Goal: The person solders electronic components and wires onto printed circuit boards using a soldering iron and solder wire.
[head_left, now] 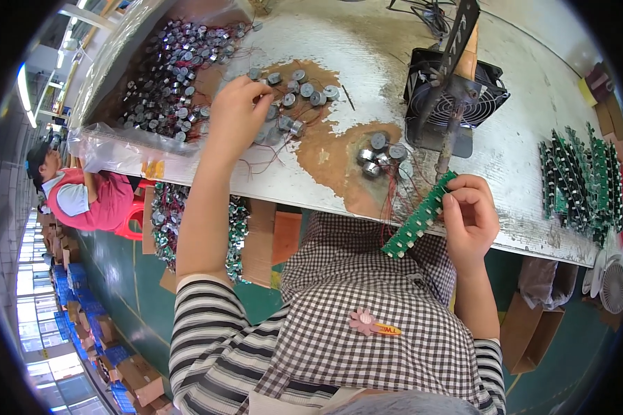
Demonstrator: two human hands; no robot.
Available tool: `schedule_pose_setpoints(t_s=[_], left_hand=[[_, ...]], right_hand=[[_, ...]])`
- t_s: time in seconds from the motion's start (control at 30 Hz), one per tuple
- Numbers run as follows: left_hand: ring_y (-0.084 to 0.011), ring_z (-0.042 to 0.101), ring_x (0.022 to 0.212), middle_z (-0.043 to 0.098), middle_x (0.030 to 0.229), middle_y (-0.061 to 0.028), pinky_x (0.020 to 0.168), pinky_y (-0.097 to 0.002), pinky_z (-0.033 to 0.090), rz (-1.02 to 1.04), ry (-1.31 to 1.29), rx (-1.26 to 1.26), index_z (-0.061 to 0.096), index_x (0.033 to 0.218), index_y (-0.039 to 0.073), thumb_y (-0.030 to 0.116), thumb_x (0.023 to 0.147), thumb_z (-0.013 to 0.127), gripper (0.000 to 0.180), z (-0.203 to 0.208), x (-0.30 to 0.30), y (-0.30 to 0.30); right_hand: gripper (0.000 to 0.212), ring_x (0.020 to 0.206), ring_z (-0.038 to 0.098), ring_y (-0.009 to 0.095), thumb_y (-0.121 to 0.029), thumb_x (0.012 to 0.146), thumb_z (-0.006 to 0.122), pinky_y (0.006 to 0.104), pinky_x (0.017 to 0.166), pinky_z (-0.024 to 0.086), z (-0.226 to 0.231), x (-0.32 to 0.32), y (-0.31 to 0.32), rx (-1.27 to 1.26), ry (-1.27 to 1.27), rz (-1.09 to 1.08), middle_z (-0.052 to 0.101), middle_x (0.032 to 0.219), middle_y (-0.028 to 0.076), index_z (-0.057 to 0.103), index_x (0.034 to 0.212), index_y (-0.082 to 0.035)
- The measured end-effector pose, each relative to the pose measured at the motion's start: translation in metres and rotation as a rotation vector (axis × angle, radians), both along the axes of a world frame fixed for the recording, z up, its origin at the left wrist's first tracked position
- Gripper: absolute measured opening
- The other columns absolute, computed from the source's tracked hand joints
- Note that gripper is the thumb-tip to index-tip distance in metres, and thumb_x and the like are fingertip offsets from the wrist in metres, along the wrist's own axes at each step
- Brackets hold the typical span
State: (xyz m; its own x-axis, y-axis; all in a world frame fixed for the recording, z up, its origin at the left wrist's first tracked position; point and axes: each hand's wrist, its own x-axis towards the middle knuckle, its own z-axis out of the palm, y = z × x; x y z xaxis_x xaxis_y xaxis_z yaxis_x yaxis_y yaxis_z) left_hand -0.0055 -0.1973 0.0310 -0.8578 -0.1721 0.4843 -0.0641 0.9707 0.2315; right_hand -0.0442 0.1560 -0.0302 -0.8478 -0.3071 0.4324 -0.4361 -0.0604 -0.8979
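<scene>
My right hand (472,216) pinches a long green circuit board (419,220) near its upper end, between thumb and fingers. The strip slants over the table's front edge and carries a row of small white parts. Thin red wires run from its left side to a cluster of small round silver motors (378,142) on the table. My left hand (237,114) is over a loose group of similar motors (308,90), its fingers curled together. Whatever is between those fingertips is hidden. Just above the board's upper end a metal rod (453,135) on a bracket points down.
A black fan (488,86) stands behind the rod. Green boards (580,180) are stacked at the right. A plastic-lined box (97,142) full of motors stands at the left, with a carton (259,235) below the edge. Another person (90,194) sits far left.
</scene>
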Motion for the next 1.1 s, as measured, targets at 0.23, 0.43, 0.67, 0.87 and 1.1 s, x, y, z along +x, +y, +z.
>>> schedule_pose_setpoints(t_s=[0.23, 0.43, 0.67, 0.87, 1.1], left_hand=[[-0.0304, 0.06, 0.073, 0.061, 0.077, -0.0121, 0.064, -0.0406, 0.048, 0.179, -0.073, -0.141, 0.068, 0.075, 0.005, 0.024, 0.076, 0.068, 0.02, -0.011, -0.022, 0.023], [-0.0315, 0.063, 0.075, 0.063, 0.079, -0.014, 0.064, -0.0425, 0.049, 0.239, -0.142, -0.256, 0.065, 0.075, 0.004, 0.021, 0.079, 0.063, 0.018, -0.021, -0.032, 0.007], [-0.0222, 0.067, 0.067, 0.068, 0.087, -0.0161, 0.061, -0.0298, 0.051, 0.149, 0.16, 0.044, 0.065, 0.1, 0.004, 0.008, 0.088, 0.056, 0.016, -0.007, -0.019, 0.041], [-0.0148, 0.065, 0.086, 0.068, 0.093, -0.0091, 0.077, -0.0251, 0.051, -0.114, 0.358, 0.857, 0.059, 0.11, -0.006, 0.002, 0.091, 0.054, 0.022, -0.015, -0.02, 0.033], [-0.0148, 0.063, 0.077, 0.069, 0.086, -0.0091, 0.073, -0.0264, 0.048, -0.011, 0.536, 0.461, 0.037, 0.135, -0.001, 0.007, 0.09, 0.055, 0.049, 0.009, -0.03, 0.025]], right_hand=[[0.008, 0.069, 0.052, 0.007, 0.01, 0.079, 0.061, 0.0182, 0.057, 0.043, -0.001, -0.001, 0.001, 0.001, -0.004, -0.011, 0.057, 0.097, 0.011, 0.056, 0.081, 0.003], [0.008, 0.07, 0.052, 0.007, 0.01, 0.08, 0.061, 0.0182, 0.057, 0.043, 0.002, 0.001, -0.001, -0.011, 0.006, 0.008, 0.057, 0.097, 0.01, 0.057, 0.082, 0.003], [0.008, 0.069, 0.052, 0.007, 0.01, 0.08, 0.06, 0.0184, 0.057, 0.043, 0.0, -0.001, 0.004, -0.004, 0.006, 0.006, 0.057, 0.097, 0.01, 0.056, 0.083, 0.003], [0.008, 0.07, 0.053, 0.007, 0.01, 0.08, 0.06, 0.0185, 0.057, 0.044, 0.0, 0.0, 0.002, -0.015, 0.014, 0.014, 0.056, 0.098, 0.01, 0.056, 0.083, 0.003], [0.009, 0.07, 0.054, 0.007, 0.01, 0.08, 0.06, 0.0184, 0.057, 0.045, -0.001, 0.0, 0.001, -0.033, -0.008, 0.02, 0.056, 0.099, 0.01, 0.056, 0.083, 0.003]])
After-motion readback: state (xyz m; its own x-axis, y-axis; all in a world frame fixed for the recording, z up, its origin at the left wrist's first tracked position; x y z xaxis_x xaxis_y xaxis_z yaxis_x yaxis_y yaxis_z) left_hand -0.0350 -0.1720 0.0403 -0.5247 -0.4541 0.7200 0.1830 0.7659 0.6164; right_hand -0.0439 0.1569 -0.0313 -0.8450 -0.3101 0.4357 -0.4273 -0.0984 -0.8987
